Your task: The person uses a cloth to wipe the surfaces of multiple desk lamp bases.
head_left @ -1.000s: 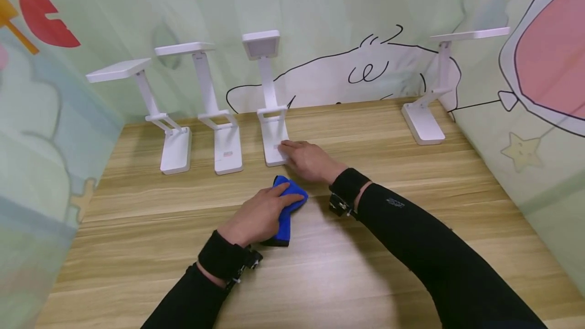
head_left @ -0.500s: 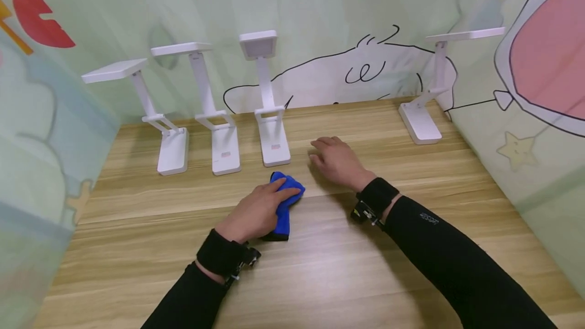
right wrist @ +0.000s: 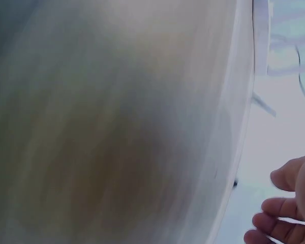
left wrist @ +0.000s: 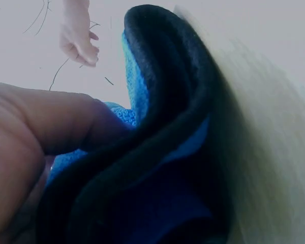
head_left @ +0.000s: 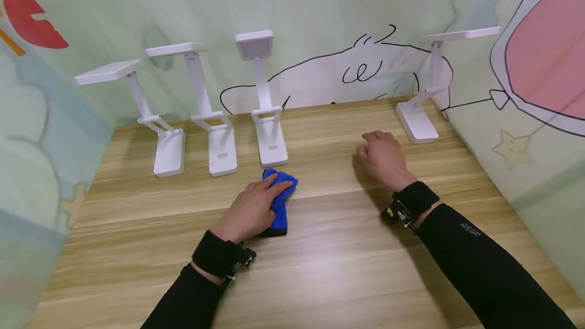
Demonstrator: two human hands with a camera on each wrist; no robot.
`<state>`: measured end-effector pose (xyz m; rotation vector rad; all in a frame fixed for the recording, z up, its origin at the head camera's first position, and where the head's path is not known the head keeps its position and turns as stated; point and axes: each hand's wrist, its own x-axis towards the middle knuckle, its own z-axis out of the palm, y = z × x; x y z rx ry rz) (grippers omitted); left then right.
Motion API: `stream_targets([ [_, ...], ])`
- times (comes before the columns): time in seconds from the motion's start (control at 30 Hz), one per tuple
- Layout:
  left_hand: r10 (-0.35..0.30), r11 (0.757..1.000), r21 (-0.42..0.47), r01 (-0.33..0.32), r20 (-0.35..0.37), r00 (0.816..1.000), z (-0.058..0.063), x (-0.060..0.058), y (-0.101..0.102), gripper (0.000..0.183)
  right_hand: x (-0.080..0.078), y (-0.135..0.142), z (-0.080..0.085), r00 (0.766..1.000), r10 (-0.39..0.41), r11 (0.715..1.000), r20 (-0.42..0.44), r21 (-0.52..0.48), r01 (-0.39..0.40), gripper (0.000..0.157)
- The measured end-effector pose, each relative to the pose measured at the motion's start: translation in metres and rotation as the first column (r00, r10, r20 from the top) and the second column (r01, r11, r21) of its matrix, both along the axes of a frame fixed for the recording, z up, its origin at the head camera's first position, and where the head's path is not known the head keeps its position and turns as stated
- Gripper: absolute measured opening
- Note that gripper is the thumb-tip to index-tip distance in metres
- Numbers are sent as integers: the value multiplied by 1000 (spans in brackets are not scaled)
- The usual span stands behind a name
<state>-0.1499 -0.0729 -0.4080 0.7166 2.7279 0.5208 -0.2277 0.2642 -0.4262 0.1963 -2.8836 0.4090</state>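
Note:
My left hand [head_left: 247, 212] grips a folded blue cloth [head_left: 281, 216] with black edging, low over the table in front of the third lamp from the left. In the left wrist view the thumb presses into the cloth [left wrist: 137, 84], whose dark hem loops beside it. My right hand [head_left: 385, 159] holds nothing, its fingers loosely bent, a little left of the white desk lamp [head_left: 417, 123] at the right. Three similar lamps line the back left: a left one [head_left: 169, 154], a middle one [head_left: 222, 152] and a third one [head_left: 272, 143].
The wooden table [head_left: 329, 268] meets a printed cloth backdrop [head_left: 315, 14] at the back and on both sides. Each lamp has a raised arm and a flat head reaching above its base.
My right hand has left the third lamp's base and moved right across the table towards the right-hand lamp. The left hand stays on the blue cloth, shifting slightly.

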Motion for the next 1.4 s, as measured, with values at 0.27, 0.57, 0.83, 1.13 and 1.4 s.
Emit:
stream_targets([
  [0.27, -14, 1000, 0, 14, 13, 1000, -1, -1, -1, 68, 3, 41, 1, 980, -195, 980, 30, 49, 193, 40],
  [0.57, -38, 999, 3, 38, 16, 999, 2, -2, -3, 69, -3, 56, 1, 933, -267, 964, 242, 58, 261, 58],
  [0.83, -37, 999, 8, 36, 35, 999, 2, -1, -4, 69, -9, 58, 4, 897, -259, 966, 357, 80, 247, 69],
  [1.13, -35, 999, 19, 34, 36, 999, 0, -1, -5, 69, -2, 48, 4, 924, -242, 970, 295, 78, 230, 51],
  [1.4, -29, 999, 35, 27, 40, 999, 0, -1, -7, 69, 3, 35, 5, 946, -192, 981, 260, 79, 177, 52],
])
